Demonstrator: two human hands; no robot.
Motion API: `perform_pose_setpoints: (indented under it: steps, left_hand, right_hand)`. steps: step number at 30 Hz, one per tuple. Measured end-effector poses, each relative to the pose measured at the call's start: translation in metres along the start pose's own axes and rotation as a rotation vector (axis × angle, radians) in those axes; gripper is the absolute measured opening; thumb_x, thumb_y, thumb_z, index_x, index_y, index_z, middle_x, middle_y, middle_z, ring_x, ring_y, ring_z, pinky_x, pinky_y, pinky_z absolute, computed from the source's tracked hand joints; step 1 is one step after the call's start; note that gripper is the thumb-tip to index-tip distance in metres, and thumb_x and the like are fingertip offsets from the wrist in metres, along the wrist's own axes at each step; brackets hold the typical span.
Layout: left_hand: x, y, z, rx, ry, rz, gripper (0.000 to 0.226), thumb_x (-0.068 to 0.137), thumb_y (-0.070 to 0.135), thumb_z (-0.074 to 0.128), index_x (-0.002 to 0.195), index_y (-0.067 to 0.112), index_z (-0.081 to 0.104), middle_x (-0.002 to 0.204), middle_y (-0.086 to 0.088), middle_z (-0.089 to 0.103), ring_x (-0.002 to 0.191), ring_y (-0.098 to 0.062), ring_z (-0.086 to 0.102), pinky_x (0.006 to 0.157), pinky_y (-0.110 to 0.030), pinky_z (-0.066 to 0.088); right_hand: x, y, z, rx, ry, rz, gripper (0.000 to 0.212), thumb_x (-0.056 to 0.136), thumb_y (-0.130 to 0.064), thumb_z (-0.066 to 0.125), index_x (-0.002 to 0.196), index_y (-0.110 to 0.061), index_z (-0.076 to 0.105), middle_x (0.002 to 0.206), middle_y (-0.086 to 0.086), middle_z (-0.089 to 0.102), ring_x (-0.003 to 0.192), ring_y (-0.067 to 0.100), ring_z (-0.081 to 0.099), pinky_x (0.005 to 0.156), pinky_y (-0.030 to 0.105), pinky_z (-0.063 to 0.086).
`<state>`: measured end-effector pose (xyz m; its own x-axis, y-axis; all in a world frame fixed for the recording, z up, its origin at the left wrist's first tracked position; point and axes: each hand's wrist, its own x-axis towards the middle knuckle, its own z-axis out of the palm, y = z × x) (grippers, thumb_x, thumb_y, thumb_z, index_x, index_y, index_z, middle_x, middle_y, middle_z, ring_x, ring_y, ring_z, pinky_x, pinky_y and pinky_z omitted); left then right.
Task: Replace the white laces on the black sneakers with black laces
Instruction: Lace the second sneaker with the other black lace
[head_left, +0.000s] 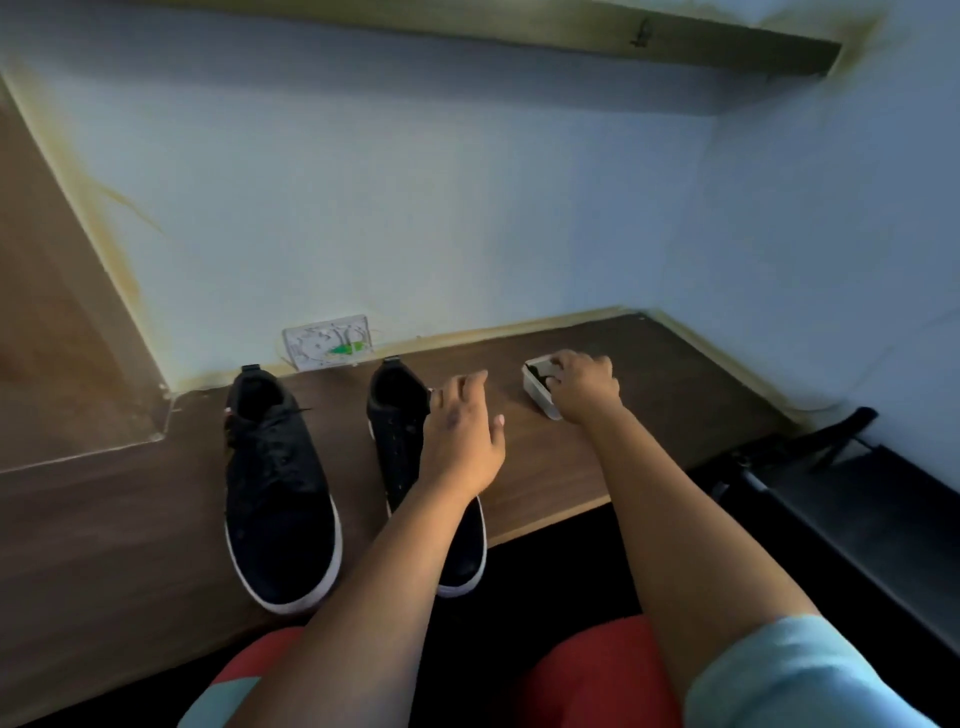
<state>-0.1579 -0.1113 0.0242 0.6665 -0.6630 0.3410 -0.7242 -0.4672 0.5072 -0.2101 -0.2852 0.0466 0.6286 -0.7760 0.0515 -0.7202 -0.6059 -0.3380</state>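
Wooden desk (545, 467), left hand (462, 436) spread above one black sneaker (410, 441), right hand (584, 387) (fingers curled) gripping small white container (537, 389)

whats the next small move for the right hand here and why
Probably lift a black lace out of the small white container: the right hand has its fingers curled into it, the right sneaker shows no lace, and the left sneaker is already laced black.

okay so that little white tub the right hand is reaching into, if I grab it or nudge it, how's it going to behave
The white tub looks small and thin-walled, so it is probably light and would slide on the smooth wooden desk when nudged. With the right hand curled over its open top, pulling out the dark contents may lift or tip it. It sits low, so rolling seems unlikely.
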Motion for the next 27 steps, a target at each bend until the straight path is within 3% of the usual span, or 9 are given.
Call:
perform_pose_setpoints:
  steps: [3, 6, 10, 14, 18, 22, 25, 27]
  left_hand:
    - [0.013, 0.001, 0.015, -0.042, -0.016, -0.017, 0.054, 0.095, 0.024, 0.052, 0.145, 0.013, 0.033, 0.139, -0.01, 0.039, 0.127, -0.031, 0.037, 0.101, -0.04, 0.039]
    - [0.023, -0.003, 0.024, -0.081, -0.03, -0.035, 0.053, 0.096, 0.023, 0.052, 0.145, 0.013, 0.033, 0.139, -0.012, 0.038, 0.129, -0.031, 0.035, 0.104, -0.04, 0.037]
    - [0.03, -0.014, 0.029, -0.105, -0.045, -0.06, 0.054, 0.096, 0.023, 0.053, 0.145, 0.013, 0.033, 0.14, -0.011, 0.037, 0.132, -0.03, 0.032, 0.103, -0.038, 0.038]
    - [0.033, -0.019, 0.026, -0.124, -0.061, -0.066, 0.057, 0.094, 0.03, 0.056, 0.145, 0.017, 0.033, 0.141, -0.007, 0.035, 0.135, -0.026, 0.027, 0.1, -0.034, 0.038]
    - [0.032, -0.022, 0.022, -0.187, -0.058, -0.058, 0.058, 0.092, 0.032, 0.058, 0.143, 0.019, 0.034, 0.141, -0.004, 0.036, 0.134, -0.022, 0.032, 0.096, -0.027, 0.036]
    - [0.034, -0.015, 0.017, -0.284, -0.033, -0.074, 0.064, 0.092, 0.032, 0.061, 0.146, 0.018, 0.031, 0.137, 0.0, 0.047, 0.094, -0.014, 0.06, 0.088, -0.032, 0.05]
    - [0.036, -0.002, 0.008, -0.44, -0.032, -0.117, 0.081, 0.088, 0.041, 0.064, 0.152, 0.023, 0.017, 0.137, 0.003, 0.048, 0.089, -0.018, 0.067, 0.088, -0.039, 0.053]
    - [0.039, 0.01, -0.001, -0.668, -0.04, -0.151, 0.075, 0.09, 0.041, 0.063, 0.149, 0.028, 0.019, 0.122, 0.015, 0.054, 0.084, -0.015, 0.07, 0.087, -0.041, 0.055]
  right_hand:
    - [0.023, -0.001, 0.011, -0.119, -0.054, -0.034, 0.045, 0.095, -0.038, 0.047, 0.138, -0.022, 0.043, 0.135, 0.006, 0.051, 0.128, 0.03, 0.033, 0.097, 0.042, 0.035]
    - [0.039, -0.009, 0.03, -0.174, -0.066, -0.027, 0.046, 0.092, -0.047, 0.051, 0.128, -0.018, 0.05, 0.126, 0.008, 0.056, 0.126, 0.029, 0.034, 0.094, 0.042, 0.035]
    - [0.059, -0.013, 0.037, -0.097, -0.017, 0.053, 0.033, 0.094, -0.037, 0.052, 0.113, -0.012, 0.059, 0.118, 0.013, 0.06, 0.123, 0.03, 0.039, 0.094, 0.04, 0.037]
    - [0.065, -0.006, 0.042, -0.064, -0.044, 0.123, 0.031, 0.09, -0.035, 0.056, 0.11, -0.012, 0.063, 0.109, 0.012, 0.064, 0.11, 0.031, 0.054, 0.089, 0.041, 0.051]
    - [0.06, -0.001, 0.03, 0.085, 0.114, 0.113, 0.021, 0.094, -0.023, 0.052, 0.105, -0.013, 0.067, 0.099, 0.01, 0.065, 0.097, 0.027, 0.06, 0.081, 0.037, 0.054]
    - [0.043, -0.029, -0.026, 0.334, 0.279, -0.057, 0.017, 0.095, -0.024, 0.057, 0.102, -0.011, 0.066, 0.092, 0.007, 0.067, 0.077, 0.02, 0.059, 0.065, 0.028, 0.047]
    - [0.007, -0.061, -0.07, 0.335, 0.183, -0.348, 0.012, 0.091, -0.024, 0.063, 0.097, -0.016, 0.069, 0.084, -0.002, 0.064, 0.073, 0.01, 0.056, 0.061, 0.018, 0.04]
    - [-0.021, -0.078, -0.087, 0.288, 0.056, -0.505, 0.009, 0.088, -0.026, 0.066, 0.094, -0.021, 0.07, 0.081, -0.009, 0.064, 0.071, 0.002, 0.056, 0.059, 0.01, 0.039]
